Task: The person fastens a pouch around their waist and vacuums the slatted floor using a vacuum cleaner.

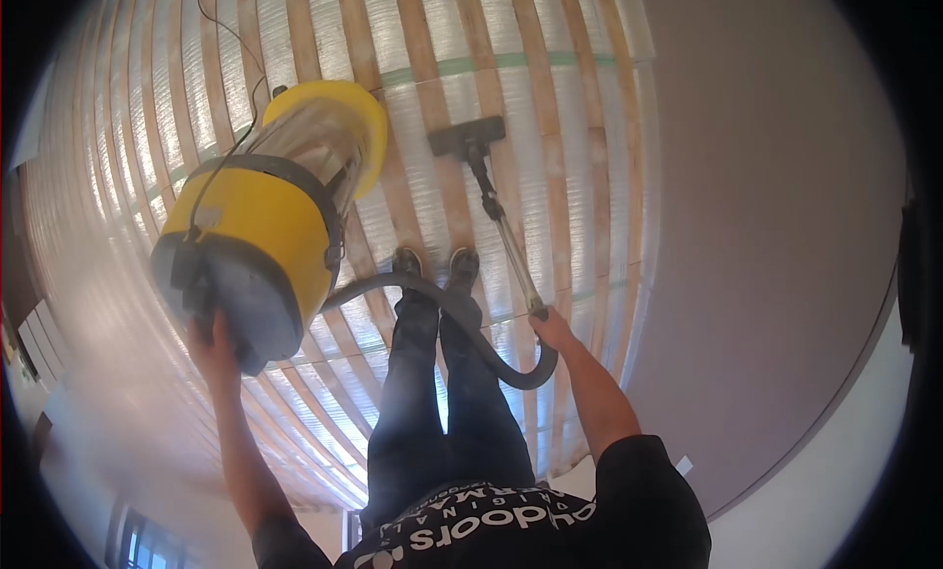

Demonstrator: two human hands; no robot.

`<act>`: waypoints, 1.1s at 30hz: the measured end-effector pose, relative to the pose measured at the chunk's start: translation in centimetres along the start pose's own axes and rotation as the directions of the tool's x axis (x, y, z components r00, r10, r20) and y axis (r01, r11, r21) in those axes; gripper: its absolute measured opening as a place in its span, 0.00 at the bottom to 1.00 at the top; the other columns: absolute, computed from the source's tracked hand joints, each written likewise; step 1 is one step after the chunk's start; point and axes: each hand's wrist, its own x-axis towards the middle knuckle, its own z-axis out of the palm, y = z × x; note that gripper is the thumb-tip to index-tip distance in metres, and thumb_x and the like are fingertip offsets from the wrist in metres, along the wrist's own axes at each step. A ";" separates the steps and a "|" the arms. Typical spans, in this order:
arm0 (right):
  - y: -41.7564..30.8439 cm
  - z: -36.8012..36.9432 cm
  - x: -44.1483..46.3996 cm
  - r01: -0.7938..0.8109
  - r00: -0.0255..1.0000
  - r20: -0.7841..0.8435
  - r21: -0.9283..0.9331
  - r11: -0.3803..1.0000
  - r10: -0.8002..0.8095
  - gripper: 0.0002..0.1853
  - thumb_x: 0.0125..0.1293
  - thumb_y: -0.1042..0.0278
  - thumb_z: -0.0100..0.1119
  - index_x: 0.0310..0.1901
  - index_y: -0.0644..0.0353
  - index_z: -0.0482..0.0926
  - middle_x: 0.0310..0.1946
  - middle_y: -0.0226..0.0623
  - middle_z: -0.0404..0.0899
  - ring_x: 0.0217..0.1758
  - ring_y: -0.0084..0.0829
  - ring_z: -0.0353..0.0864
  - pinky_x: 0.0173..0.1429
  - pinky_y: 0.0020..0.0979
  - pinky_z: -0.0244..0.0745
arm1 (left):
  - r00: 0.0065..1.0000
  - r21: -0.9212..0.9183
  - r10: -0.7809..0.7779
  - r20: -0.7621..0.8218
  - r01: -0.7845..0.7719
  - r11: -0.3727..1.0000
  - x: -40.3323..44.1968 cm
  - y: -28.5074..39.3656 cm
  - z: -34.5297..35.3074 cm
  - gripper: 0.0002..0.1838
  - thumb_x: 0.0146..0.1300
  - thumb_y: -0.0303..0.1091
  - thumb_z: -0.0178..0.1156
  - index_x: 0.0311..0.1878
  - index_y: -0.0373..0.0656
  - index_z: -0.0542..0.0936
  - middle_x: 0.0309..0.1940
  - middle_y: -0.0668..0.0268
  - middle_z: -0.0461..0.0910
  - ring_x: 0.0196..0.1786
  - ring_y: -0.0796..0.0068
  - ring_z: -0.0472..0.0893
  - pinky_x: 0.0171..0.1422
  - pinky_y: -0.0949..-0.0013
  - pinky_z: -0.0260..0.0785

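A yellow and black canister vacuum cleaner [246, 215] with a clear middle section is on the left of the head view. My left hand [214, 348] is closed on the dark handle at its top, with the fingers partly hidden. On the right, my right hand [552, 328] is wrapped round the upper end of the vacuum wand [513, 250]. The wand's wide floor head [467, 137] rests on the slatted floor. A bendy black hose [491, 358] curves from the vacuum cleaner across in front of my legs to the wand grip.
Wooden battens [417, 38] run over shiny foil sheeting [393, 107], with a green tape strip [457, 66] across them. A thin black cable [257, 63] trails from the vacuum cleaner. My shoes [464, 266] stand among the battens. A plain brownish surface [766, 196] borders the right side.
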 end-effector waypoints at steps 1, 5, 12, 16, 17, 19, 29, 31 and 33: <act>1.0 0.0 -0.2 -0.006 1.000 -0.001 -0.011 1.000 0.006 0.35 0.67 0.47 0.69 0.66 0.68 0.76 0.41 0.50 0.89 0.36 0.40 0.93 0.44 0.41 0.88 | 0.999 -0.048 -0.042 -0.004 0.042 0.998 -0.3 0.9 -0.2 0.19 0.78 0.47 0.65 0.51 0.37 0.82 0.29 0.70 0.77 0.28 0.82 0.74 0.30 0.72 0.63; 7.6 0.6 1.9 0.041 0.998 -0.034 -0.100 0.994 -0.045 0.35 0.65 0.49 0.70 0.64 0.69 0.77 0.40 0.50 0.89 0.37 0.40 0.93 0.47 0.42 0.88 | 0.998 -0.082 -0.056 -0.003 0.056 0.995 0.9 3.3 -2.4 0.20 0.78 0.47 0.66 0.48 0.36 0.83 0.26 0.71 0.78 0.27 0.82 0.74 0.30 0.73 0.64; 1.7 -5.8 -7.4 -0.103 0.995 0.035 0.189 0.977 0.098 0.22 0.65 0.61 0.74 0.51 0.71 0.80 0.35 0.44 0.87 0.33 0.35 0.89 0.42 0.38 0.86 | 0.940 0.034 -0.339 0.035 0.338 0.940 4.9 2.3 -8.6 0.33 0.75 0.48 0.65 0.69 0.25 0.79 0.58 0.42 0.86 0.59 0.47 0.84 0.67 0.53 0.75; -4.4 -8.6 -12.4 0.002 0.999 -0.036 0.315 0.949 0.010 0.16 0.67 0.66 0.73 0.47 0.69 0.80 0.32 0.41 0.84 0.31 0.32 0.88 0.38 0.35 0.84 | 0.958 0.108 -0.240 -0.159 0.258 0.960 6.7 -3.4 -9.0 0.30 0.74 0.50 0.66 0.59 0.26 0.85 0.43 0.47 0.89 0.44 0.56 0.87 0.54 0.55 0.77; -6.2 -9.4 -13.1 0.029 0.999 -0.042 0.258 0.966 -0.019 0.17 0.67 0.66 0.73 0.49 0.70 0.81 0.34 0.42 0.85 0.32 0.33 0.88 0.39 0.35 0.84 | 0.955 0.102 -0.238 -0.177 0.258 0.961 7.1 -4.7 -8.8 0.30 0.73 0.50 0.67 0.59 0.26 0.85 0.42 0.45 0.89 0.44 0.55 0.87 0.54 0.55 0.77; -10.5 -10.4 -12.4 0.175 0.981 -0.111 0.148 0.973 -0.160 0.19 0.67 0.64 0.73 0.50 0.70 0.81 0.36 0.42 0.86 0.34 0.33 0.88 0.41 0.36 0.83 | 0.950 0.108 -0.231 -0.208 0.258 0.960 7.6 -6.2 -9.1 0.30 0.72 0.49 0.67 0.58 0.25 0.84 0.43 0.43 0.89 0.45 0.52 0.87 0.55 0.53 0.77; -61.2 -10.6 12.2 0.671 0.737 -0.170 0.305 0.676 -0.654 0.23 0.70 0.55 0.72 0.56 0.67 0.85 0.36 0.38 0.86 0.32 0.31 0.86 0.36 0.36 0.81 | 0.936 0.270 -0.248 -0.252 0.314 0.910 17.0 -7.0 -10.2 0.30 0.74 0.47 0.63 0.64 0.26 0.81 0.51 0.34 0.87 0.57 0.36 0.87 0.63 0.47 0.75; -70.4 -9.4 16.5 0.588 0.799 -0.108 0.340 0.734 -0.591 0.25 0.71 0.55 0.70 0.58 0.68 0.83 0.36 0.39 0.86 0.31 0.33 0.86 0.33 0.38 0.80 | 0.932 0.312 -0.263 -0.251 0.335 0.889 16.8 -7.6 -9.7 0.31 0.74 0.47 0.62 0.66 0.26 0.80 0.53 0.33 0.86 0.58 0.35 0.86 0.64 0.47 0.75; -77.5 -7.5 17.5 0.536 0.831 -0.095 0.398 0.744 -0.548 0.25 0.71 0.54 0.69 0.58 0.69 0.84 0.38 0.42 0.87 0.34 0.35 0.87 0.37 0.39 0.81 | 0.925 0.346 -0.229 -0.303 0.331 0.878 16.1 -9.2 -9.5 0.32 0.74 0.47 0.62 0.67 0.25 0.79 0.56 0.32 0.85 0.60 0.33 0.85 0.65 0.46 0.75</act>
